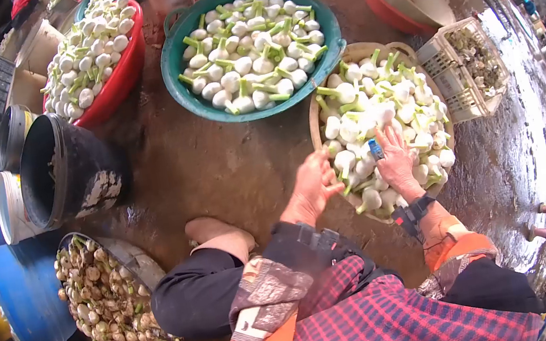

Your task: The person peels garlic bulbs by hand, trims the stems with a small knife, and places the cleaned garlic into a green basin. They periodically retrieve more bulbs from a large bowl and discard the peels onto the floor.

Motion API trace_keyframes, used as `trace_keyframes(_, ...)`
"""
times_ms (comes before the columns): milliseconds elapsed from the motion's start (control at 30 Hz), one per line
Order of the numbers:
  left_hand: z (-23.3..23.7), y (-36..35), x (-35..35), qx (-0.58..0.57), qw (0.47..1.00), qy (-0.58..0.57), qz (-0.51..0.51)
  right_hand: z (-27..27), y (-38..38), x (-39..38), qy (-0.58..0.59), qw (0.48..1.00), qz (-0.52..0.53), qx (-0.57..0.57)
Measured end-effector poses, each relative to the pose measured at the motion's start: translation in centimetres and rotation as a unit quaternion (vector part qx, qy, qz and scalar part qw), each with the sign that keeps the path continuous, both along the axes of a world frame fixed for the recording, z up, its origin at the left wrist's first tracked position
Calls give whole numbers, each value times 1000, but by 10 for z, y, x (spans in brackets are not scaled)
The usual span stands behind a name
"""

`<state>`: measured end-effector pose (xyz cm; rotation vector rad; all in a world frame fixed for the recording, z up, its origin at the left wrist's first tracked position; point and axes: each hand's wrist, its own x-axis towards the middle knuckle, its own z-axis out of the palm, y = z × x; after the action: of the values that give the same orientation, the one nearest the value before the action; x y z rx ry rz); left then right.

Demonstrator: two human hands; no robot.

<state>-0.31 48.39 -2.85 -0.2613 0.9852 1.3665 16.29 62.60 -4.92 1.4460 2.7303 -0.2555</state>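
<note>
Grey basin (137,258), holding brownish bulbs (104,302). Left hand (313,182), beside the rim of the pale basket (314,123); grip cannot be told. White bulbs (345,93), heaped in that basket. Right hand (395,162), apart from the left, fingers over the heap; clasp uncertain. Apparent step: handling the heap. Next move: calls for a light pinch.

- Both arms reach forward, apart, hands not touching.
- Left hand (313,184): loosely bent fingers, thumb standing off from them; nothing seen in the grasp.
- Right hand (394,160): back uppermost, fingers extended forward and slightly spread; small blue wrap or object (376,149) thumb-side, unclear which.
- Right wrist (413,212): dark band; bare forearm (444,234) behind, orange cuff (469,247).
- Left sleeve (266,297): patterned, orange-trimmed.
</note>
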Motion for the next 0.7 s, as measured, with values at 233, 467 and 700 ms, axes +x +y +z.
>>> trace_keyframes(233, 142, -76, -86, 167, 946, 207, 184, -22, -34, 33, 18, 985, 153, 77)
trace_keyframes(467, 198, -298, -83, 94, 818, 407, 396, 31, -40, -21, -117, 965, 213, 98)
trace_keyframes(700, 113, -479, 7, -201, 753, 244, 577, 174, -130, -227, 259, 822, 447, -241)
